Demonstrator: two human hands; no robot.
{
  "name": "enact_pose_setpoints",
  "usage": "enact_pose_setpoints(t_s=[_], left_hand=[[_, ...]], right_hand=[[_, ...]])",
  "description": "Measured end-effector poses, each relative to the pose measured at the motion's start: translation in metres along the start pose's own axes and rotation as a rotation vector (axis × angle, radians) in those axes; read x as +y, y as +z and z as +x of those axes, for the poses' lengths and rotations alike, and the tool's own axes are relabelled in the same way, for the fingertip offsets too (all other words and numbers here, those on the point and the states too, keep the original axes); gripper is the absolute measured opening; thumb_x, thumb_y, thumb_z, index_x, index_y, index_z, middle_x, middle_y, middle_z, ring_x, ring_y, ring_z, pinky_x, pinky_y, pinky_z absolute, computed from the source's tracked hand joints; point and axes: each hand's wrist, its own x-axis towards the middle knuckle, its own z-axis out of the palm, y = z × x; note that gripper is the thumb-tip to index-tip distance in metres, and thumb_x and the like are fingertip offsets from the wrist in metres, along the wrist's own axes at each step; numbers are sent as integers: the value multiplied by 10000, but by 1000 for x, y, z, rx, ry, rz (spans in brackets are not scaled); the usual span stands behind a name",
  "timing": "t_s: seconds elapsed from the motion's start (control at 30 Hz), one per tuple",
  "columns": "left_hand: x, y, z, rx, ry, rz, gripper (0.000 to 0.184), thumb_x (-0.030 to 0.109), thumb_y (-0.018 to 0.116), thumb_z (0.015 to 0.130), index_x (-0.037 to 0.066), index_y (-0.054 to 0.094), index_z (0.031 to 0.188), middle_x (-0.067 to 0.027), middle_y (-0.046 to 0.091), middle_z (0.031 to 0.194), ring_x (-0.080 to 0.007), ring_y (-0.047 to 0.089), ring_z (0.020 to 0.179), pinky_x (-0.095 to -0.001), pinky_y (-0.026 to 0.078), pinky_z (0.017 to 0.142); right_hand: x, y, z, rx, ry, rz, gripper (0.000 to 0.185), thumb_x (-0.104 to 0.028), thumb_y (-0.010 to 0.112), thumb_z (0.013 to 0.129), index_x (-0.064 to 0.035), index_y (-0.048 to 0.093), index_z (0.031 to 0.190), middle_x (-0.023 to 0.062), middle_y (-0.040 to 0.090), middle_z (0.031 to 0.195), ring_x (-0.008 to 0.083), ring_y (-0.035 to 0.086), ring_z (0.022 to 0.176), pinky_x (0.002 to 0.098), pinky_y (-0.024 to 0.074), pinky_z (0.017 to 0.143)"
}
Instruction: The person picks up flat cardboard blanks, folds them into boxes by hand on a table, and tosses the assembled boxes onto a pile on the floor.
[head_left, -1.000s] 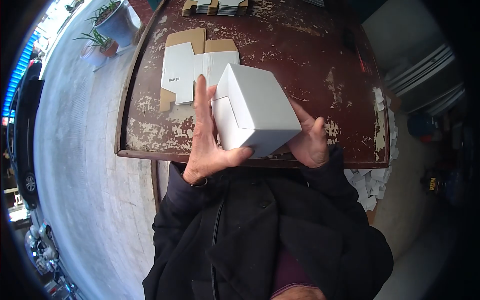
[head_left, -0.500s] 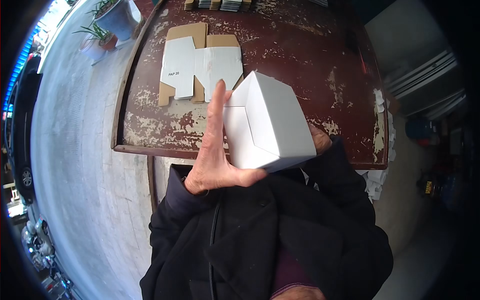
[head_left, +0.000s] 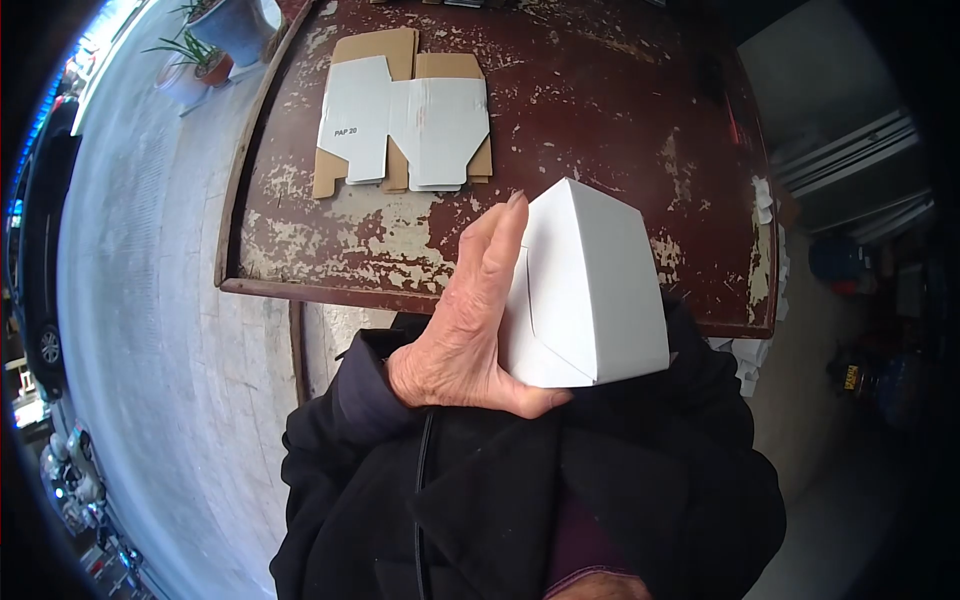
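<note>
A folded white cardboard box (head_left: 620,290) is held up in front of my chest, tilted, above the table's near edge. My left hand (head_left: 465,320) grips its left end, fingers raised along the side and thumb along the lower edge. Part of that end is covered by my fingers, so I cannot tell how far its flap is closed. My right hand is hidden behind the box; only the dark right sleeve (head_left: 695,345) shows beside it. Beyond the box, flat die-cut cardboard blanks (head_left: 440,125), white and brown, lie on the table, one printed "PAP 20".
The worn dark red table (head_left: 570,110) has peeling paint and a raised wooden rim at left. White paper scraps (head_left: 750,360) hang near its right edge. Potted plants (head_left: 210,65) stand on the pale floor at far left, with a dark car (head_left: 45,270) beyond.
The box has moved right and toward me, and its open inside has turned out of view. My left hand has followed it, bringing its fingers closer in. My right hand has gone behind the box.
</note>
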Motion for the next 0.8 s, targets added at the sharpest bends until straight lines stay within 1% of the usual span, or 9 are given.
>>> enact_pose_setpoints(t_s=[0.17,0.3,0.33,0.43,0.47,0.5,0.63,0.67,0.8], left_hand=[[-2,-1,2,-15,21,-11,1335,430,845,524,56,74,1548,-273,215,1483,-438,286,1330,-563,327,1048],[-2,-5,1,-14,-17,-65,1443,507,871,488,45,11,1551,-245,203,1516,-445,283,1350,-550,231,1108],[-2,-5,1,-18,-17,-68,1443,507,871,488,45,11,1551,-245,203,1516,-445,283,1350,-550,231,1108],[-1,-8,0,-79,-4,39,1459,508,875,481,41,-2,1549,-243,214,1509,-444,277,1350,-549,235,1106],[-1,-9,0,-100,-1,77,1464,508,876,479,40,-7,1549,-242,218,1507,-443,274,1350,-549,236,1106],[1,-9,0,-100,-2,77,1464,508,876,479,40,-7,1549,-242,218,1507,-443,274,1350,-549,236,1106],[4,-4,6,-130,-15,62,1352,409,849,524,66,39,1551,-273,219,1447,-444,333,1270,-536,358,1021],[4,-4,6,-129,-16,63,1352,409,849,524,66,39,1551,-273,219,1447,-444,333,1270,-536,358,1021],[-5,-3,6,-119,-14,9,1353,411,847,524,72,35,1552,-272,212,1451,-445,322,1282,-542,348,1030]], right_hand=[[6,1,-2,-41,-177,3,864,-640,530,861,-231,178,1535,112,280,1552,297,346,1392,498,332,1141],[6,-3,-6,-72,-316,4,920,-679,544,837,-262,141,1551,104,243,1578,306,323,1411,507,322,1152],[2,-8,-15,-69,-318,2,920,-679,544,837,-262,141,1551,104,243,1578,306,323,1411,507,322,1152],[-26,-36,-70,183,462,385,993,-725,599,769,-234,204,1536,109,294,1556,301,372,1382,511,344,1138],[-30,-36,-73,265,723,511,1017,-740,617,746,-225,225,1531,110,311,1549,299,389,1373,512,351,1133],[-29,-36,-72,265,723,513,1017,-740,617,746,-225,225,1531,110,311,1549,299,389,1373,512,351,1133],[-35,-11,-12,23,-2,-180,1027,-748,654,711,-177,304,1489,107,397,1499,298,467,1314,536,372,1115],[-34,-10,-5,23,-1,-179,1027,-748,654,711,-177,304,1489,107,397,1499,298,467,1314,536,372,1115],[-29,-6,6,59,-95,-106,997,-709,691,713,-142,340,1455,96,470,1439,272,536,1243,530,417,1085]])
